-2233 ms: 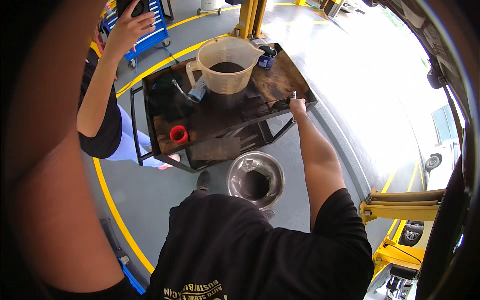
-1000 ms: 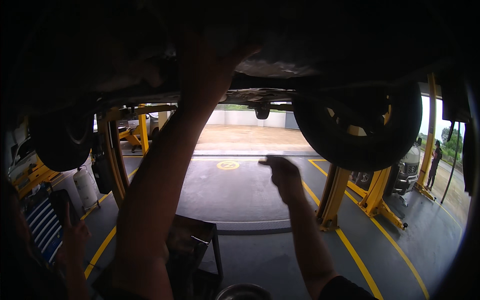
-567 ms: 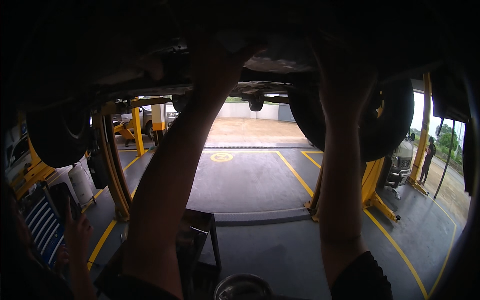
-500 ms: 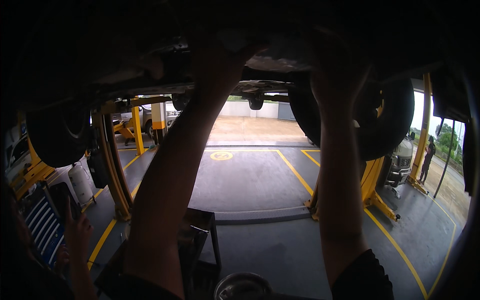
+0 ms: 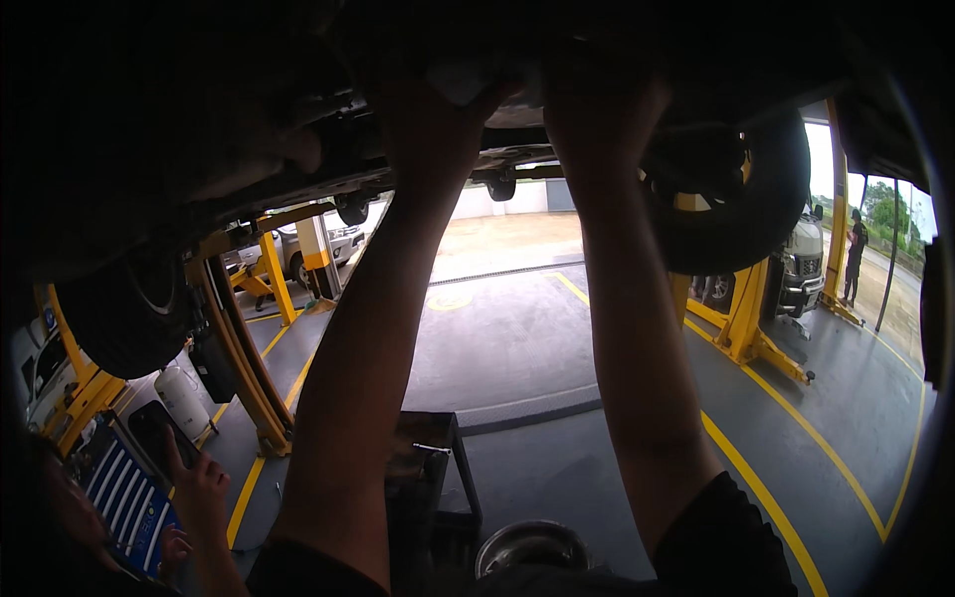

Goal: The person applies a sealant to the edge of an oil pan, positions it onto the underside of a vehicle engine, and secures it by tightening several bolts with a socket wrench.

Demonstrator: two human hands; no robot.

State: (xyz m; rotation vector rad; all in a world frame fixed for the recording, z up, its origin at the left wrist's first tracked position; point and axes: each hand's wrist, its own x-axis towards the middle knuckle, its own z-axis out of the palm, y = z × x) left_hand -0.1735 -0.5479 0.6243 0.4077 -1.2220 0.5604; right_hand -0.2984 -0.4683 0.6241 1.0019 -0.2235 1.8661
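Both my arms reach up under a raised vehicle, into the deep shade of its underside (image 5: 249,169). My left hand (image 5: 433,129) is against a pale, smooth part (image 5: 463,80), with the thumb stretched out across it to the right. The other fingers are lost in the dark. My right hand (image 5: 602,114) is raised just right of that part, its fingers also hidden in shadow. Whether either hand grips the part cannot be made out. Black wheels hang on both sides, the right wheel (image 5: 766,199) close to my right forearm.
Below stands a dark cart (image 5: 428,428) with a shiny tool on it, and a round metal pan (image 5: 532,547). At left another person's hand (image 5: 204,488) is beside a phone (image 5: 154,438), near a blue tool chest (image 5: 129,502). Yellow lift posts (image 5: 741,313) flank the bay.
My right hand has moved left, closer to my left hand. The view has shifted and tilted slightly. The other person's hand and phone show more fully.
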